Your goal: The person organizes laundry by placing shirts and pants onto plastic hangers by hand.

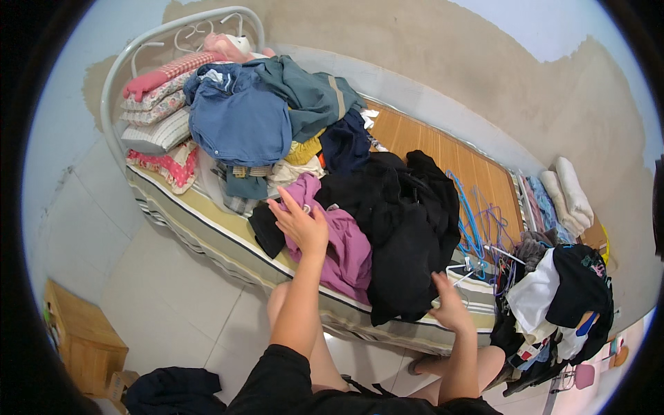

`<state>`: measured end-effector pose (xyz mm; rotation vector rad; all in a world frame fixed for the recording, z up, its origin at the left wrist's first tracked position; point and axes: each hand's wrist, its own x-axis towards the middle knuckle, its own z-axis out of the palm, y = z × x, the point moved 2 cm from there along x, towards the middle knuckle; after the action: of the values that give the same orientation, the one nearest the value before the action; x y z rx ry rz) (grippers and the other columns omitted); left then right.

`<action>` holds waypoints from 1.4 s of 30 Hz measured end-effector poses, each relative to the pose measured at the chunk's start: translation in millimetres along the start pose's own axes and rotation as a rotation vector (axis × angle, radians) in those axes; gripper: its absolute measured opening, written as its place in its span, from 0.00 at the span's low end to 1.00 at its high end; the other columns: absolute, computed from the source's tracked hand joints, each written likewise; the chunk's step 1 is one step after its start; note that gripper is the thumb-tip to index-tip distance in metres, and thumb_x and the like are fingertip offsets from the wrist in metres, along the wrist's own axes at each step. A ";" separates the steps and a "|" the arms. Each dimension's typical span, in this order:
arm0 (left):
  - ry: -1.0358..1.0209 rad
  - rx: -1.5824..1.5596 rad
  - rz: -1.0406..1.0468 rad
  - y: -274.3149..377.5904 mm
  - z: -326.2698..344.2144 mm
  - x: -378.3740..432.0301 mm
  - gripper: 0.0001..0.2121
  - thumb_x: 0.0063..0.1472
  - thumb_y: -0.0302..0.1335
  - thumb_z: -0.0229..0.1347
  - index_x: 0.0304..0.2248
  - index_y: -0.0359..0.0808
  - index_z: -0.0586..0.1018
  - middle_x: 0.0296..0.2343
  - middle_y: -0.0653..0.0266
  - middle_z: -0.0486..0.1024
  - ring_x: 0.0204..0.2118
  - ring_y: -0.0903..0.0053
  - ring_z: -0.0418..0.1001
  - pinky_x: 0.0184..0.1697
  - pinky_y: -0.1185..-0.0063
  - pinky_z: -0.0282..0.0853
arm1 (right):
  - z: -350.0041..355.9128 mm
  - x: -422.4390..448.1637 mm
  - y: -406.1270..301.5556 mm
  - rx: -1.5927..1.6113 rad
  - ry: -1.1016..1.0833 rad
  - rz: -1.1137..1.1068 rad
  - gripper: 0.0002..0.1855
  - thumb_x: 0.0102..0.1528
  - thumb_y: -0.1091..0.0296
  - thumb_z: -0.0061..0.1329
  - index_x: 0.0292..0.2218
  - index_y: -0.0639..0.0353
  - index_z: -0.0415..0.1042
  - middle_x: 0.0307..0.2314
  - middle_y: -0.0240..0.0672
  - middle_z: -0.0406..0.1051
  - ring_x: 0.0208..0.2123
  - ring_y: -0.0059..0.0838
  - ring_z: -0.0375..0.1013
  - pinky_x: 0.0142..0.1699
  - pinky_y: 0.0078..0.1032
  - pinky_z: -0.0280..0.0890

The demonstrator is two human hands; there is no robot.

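Observation:
My left hand (pixel 303 225) is spread over a crumpled purple garment (pixel 345 249) at the bed's near edge; I cannot tell whether it touches the cloth. By the right edge of a large black garment (pixel 402 254), my right hand (pixel 450 306) has its fingers apart, and nothing shows in its grip. The black garment overlaps the purple one's right side and hangs slightly over the mattress edge. Another piece of black cloth (pixel 268 231) pokes out left of the purple garment. White hangers (pixel 464 270) lie just beyond my right hand.
Blue denim clothing (pixel 241 122), a grey-green garment (pixel 316 96) and folded pillows (pixel 155 111) are piled toward the metal headboard (pixel 106 98). Blue plastic hangers (pixel 469 223) lie on the bamboo mat (pixel 415 137). Clothes (pixel 537 295) heap at the bed's right end. A wooden cabinet (pixel 85 337) stands lower left.

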<state>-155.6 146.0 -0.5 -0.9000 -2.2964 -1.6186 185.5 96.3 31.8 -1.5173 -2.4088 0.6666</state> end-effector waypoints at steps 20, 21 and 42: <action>-0.642 0.314 0.024 14.7 22.5 -23.3 0.45 0.37 0.38 0.67 0.55 0.58 0.56 0.57 0.46 0.36 0.59 0.47 0.37 0.51 0.49 0.51 | 62.3 131.9 4.4 0.092 0.558 0.103 0.17 0.39 0.67 0.55 0.32 0.61 0.67 0.36 0.49 0.65 0.37 0.48 0.67 0.42 0.33 0.63; -0.618 0.332 0.015 13.5 23.0 -20.9 0.44 0.38 0.39 0.66 0.55 0.58 0.56 0.57 0.46 0.37 0.59 0.48 0.37 0.51 0.49 0.51 | 52.2 116.0 4.4 0.248 0.618 0.038 0.11 0.39 0.71 0.53 0.27 0.63 0.67 0.30 0.44 0.67 0.32 0.46 0.68 0.39 0.30 0.64; -0.920 0.094 0.459 54.3 25.8 -143.2 0.38 0.43 0.38 0.62 0.52 0.37 0.60 0.46 0.49 0.60 0.48 0.55 0.59 0.49 0.68 0.59 | 25.6 -42.4 -6.6 0.693 0.182 -0.235 0.15 0.44 0.69 0.54 0.34 0.60 0.66 0.32 0.35 0.66 0.41 0.34 0.65 0.52 0.28 0.57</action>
<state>-5.5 128.8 -36.3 -2.2895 -2.3019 -0.9766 188.6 49.4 15.0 -0.9447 -1.8800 1.1003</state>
